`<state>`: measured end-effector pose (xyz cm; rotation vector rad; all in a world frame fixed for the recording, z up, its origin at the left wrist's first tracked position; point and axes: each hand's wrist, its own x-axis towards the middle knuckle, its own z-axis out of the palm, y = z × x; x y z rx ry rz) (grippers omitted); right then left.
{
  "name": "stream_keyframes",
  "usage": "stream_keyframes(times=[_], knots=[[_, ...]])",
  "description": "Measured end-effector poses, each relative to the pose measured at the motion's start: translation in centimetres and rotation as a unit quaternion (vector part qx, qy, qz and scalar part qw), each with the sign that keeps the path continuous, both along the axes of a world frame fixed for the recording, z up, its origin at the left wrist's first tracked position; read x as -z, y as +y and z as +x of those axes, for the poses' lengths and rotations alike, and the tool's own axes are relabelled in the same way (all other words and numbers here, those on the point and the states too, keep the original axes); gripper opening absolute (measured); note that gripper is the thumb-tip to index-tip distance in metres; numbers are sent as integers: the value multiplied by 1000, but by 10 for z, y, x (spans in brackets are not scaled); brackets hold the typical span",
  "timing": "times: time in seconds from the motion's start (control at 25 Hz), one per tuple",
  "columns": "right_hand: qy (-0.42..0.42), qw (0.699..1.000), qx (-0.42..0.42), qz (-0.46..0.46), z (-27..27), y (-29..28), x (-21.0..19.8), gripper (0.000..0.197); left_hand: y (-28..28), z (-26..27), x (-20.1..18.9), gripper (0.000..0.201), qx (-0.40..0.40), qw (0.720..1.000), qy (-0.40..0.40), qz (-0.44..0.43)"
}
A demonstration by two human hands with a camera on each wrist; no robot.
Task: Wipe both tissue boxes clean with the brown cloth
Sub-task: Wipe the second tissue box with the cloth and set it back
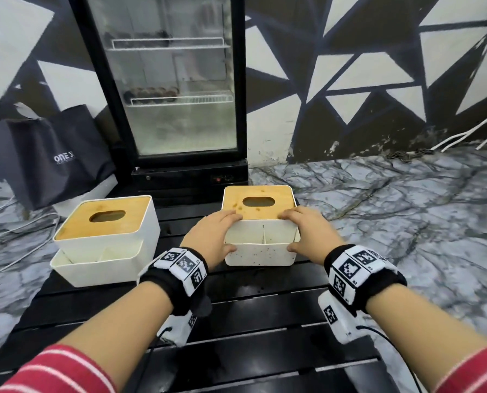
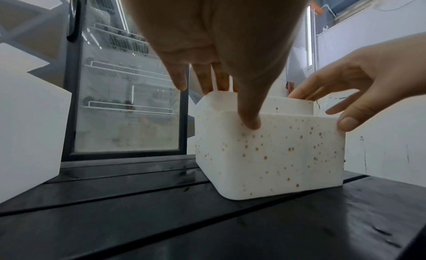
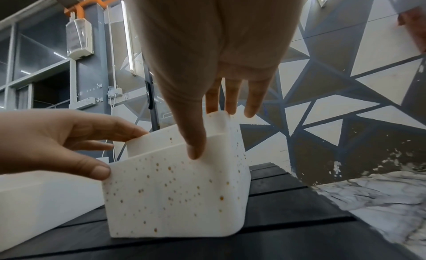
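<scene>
Two white tissue boxes with wooden lids stand on a black slatted table (image 1: pixel 251 321). The left tissue box (image 1: pixel 106 239) (image 2: pixel 27 127) stands alone. The right tissue box (image 1: pixel 260 225) (image 2: pixel 272 158) (image 3: pixel 175 196) has brown specks on its front wall and lid. My left hand (image 1: pixel 218 234) (image 2: pixel 230 81) grips its left end, thumb on the front corner, fingers on the lid. My right hand (image 1: pixel 303 231) (image 3: pixel 207 81) grips the right end the same way. I see no brown cloth in any view.
A glass-door fridge (image 1: pixel 166 95) stands just behind the table. A black bag (image 1: pixel 52 154) leans at the back left, with white cables beside it. Marble floor (image 1: pixel 406 222) lies to the right. The table's near slats are bare.
</scene>
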<state>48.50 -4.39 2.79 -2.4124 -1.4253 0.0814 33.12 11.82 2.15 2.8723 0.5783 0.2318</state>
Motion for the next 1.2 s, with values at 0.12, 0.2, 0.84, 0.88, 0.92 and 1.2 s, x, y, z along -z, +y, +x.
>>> stream_keyframes(times=[0.12,0.2,0.84,0.88,0.92,1.2], knots=[[9,1000,9,2,-10,-4,0,66,-3,-7,1,68,-7,1000,-7,-23],[16,1000,14,1,-22,-10,0,65,-7,-19,1,68,-11,999,-9,-34],[20,998,-48,-17,-180,-86,-3,62,-92,-196,14,64,-51,994,-66,-74],[20,998,-53,-14,-188,-89,-2,62,-96,-205,14,64,-52,994,-67,-70],[18,998,-57,-12,-195,-93,0,61,-99,-213,15,64,-50,994,-67,-65],[27,996,-81,23,-235,-115,9,60,-122,-262,16,64,-61,994,-66,-56]])
